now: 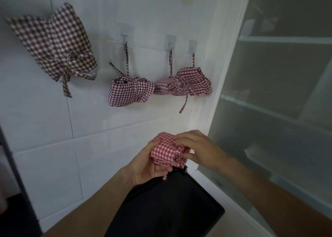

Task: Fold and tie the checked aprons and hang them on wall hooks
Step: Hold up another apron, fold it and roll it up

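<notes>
Head view, left to right: a brown checked apron (53,44) hangs bundled on the tiled wall (45,129). Beside it a maroon apron (130,91) hangs by its strap from a clear hook (124,37), touching a red bundle (185,84) strung from two more hooks. Below, the left hand (152,166) cups a folded red apron (167,150) from beneath, fingers curled round it. The right hand (195,147) pinches its gathered edge. A frosted glass door (278,93) stands at the right.

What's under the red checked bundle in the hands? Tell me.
The left hand cups the red checked bundle from below; the right hand pinches its side. A black surface lies lower down. The palm's contact is hidden.
</notes>
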A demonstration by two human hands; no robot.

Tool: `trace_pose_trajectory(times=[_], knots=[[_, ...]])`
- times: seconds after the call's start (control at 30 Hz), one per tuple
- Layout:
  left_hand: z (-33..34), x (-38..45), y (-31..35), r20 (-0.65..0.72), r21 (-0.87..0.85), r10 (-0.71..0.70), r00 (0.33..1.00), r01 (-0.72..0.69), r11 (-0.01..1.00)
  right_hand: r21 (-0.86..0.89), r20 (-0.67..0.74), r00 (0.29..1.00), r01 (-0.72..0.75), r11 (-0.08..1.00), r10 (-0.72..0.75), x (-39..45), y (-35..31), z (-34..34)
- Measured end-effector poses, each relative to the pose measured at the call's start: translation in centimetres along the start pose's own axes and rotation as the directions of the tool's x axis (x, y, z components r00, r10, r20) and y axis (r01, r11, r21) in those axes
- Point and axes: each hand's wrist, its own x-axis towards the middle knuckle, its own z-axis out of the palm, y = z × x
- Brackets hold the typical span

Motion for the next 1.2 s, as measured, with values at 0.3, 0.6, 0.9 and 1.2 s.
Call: trace_pose_trajectory(times=[0.3, 0.6, 0.9, 1.2], knots=[[-1.0, 0.3, -0.8, -0.227, -0.120, 0.034, 0.973, -0.063, 0.991, 0.283, 0.307, 0.830, -0.547, 0.788, 0.466, -0.8, 0.7, -1.2], [-1.6, -0.4, -1.1, -0.267, -0.099, 0.138, 0.954, -0.169, 0.981, 0.587, 0.338, 0.723, -0.662, 0.466, 0.603, -1.9, 1.2, 0.6], [-1.7, -0.5, -0.5, -0.274, -0.242, 0.128, 0.953, -0.197, 0.950, 0.791, 0.342, 0.696, -0.576, 0.207, 0.631, -0.4, -0.4, 0.4], [-2.3, 1.3, -2.1, -0.352, -0.103, 0.072, 0.933, -0.115, 0.988, 0.713, 0.218, 0.737, -0.567, 0.411, 0.640, -1.1, -1.2, 6.6]])
